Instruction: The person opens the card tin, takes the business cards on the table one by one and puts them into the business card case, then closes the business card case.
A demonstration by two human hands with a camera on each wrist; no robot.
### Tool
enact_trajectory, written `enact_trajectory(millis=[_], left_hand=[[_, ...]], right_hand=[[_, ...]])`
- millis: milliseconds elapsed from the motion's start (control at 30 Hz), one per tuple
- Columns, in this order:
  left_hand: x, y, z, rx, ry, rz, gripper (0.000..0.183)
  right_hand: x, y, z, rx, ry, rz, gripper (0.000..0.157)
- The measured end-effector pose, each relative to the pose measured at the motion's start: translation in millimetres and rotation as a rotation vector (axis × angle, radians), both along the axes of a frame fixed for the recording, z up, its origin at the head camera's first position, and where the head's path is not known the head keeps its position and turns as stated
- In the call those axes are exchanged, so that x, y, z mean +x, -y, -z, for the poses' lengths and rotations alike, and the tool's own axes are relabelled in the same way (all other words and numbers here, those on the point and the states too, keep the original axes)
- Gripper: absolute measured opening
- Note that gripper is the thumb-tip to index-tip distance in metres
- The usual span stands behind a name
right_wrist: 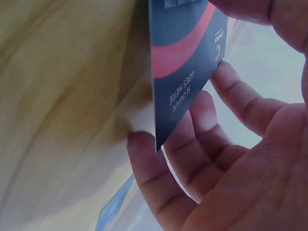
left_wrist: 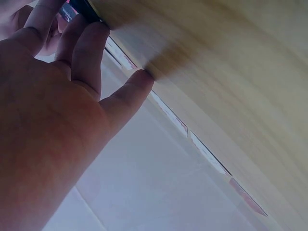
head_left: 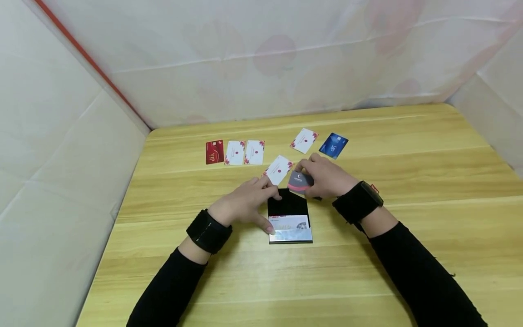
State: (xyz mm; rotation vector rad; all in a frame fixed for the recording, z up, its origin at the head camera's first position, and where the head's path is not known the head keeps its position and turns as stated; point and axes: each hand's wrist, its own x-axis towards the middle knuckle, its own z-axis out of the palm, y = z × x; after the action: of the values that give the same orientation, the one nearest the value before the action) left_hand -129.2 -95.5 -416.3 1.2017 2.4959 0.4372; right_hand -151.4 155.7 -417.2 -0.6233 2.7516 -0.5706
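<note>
A black card holder [head_left: 288, 204] lies on the table with its flap spread back; a silvery VIP card [head_left: 291, 223] shows in its pocket. My left hand [head_left: 248, 200] rests at the holder's left side, thumb on the pocket end and fingers on the flap. In the left wrist view the other fingers [left_wrist: 127, 94] reach out over the table. Just beyond the flap, my right hand [head_left: 324, 176] pinches a dark grey business card [right_wrist: 180, 62] with a pink stripe. That card stands tilted above the table in the right wrist view.
A white floral card [head_left: 278, 170] lies just beyond the holder, another [head_left: 304, 140] farther back beside a blue VIP card [head_left: 333, 145]. At the back left, a red VIP card [head_left: 214, 151] lies in a row with two white floral cards [head_left: 254, 152]. Pale cloth walls [head_left: 265, 63] surround the table.
</note>
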Motion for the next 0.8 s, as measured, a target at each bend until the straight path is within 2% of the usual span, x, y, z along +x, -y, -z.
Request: enact_trajectory(millis=[100, 200, 500, 667, 800], left_hand=[[-1.1, -0.1, -0.7, 0.003, -0.007, 0.002, 0.074], [-1.3, -0.2, -0.4, 0.003, -0.003, 0.004, 0.074], [-1.9, -2.3, 2.1, -0.011, -0.003, -0.002, 0.075], [-3.6, -3.2, -0.2, -0.029, -0.017, 0.003, 0.08], [-3.0, -3.8, -1.2, -0.055, -0.026, 0.01, 0.087]], right_hand=[[-2.1, -1.4, -1.6, 0.016, 0.002, -0.016, 0.054], [-2.7, -4.7, -4.5, 0.021, -0.027, -0.039, 0.041], [3.1, -8.3, -25.5, -0.107, -0.171, -0.137, 0.011], [11.7, 4.3, -32.1, -0.196, -0.156, -0.251, 0.011], [18.5, 17.7, -27.4, -0.199, -0.094, -0.348, 0.013]])
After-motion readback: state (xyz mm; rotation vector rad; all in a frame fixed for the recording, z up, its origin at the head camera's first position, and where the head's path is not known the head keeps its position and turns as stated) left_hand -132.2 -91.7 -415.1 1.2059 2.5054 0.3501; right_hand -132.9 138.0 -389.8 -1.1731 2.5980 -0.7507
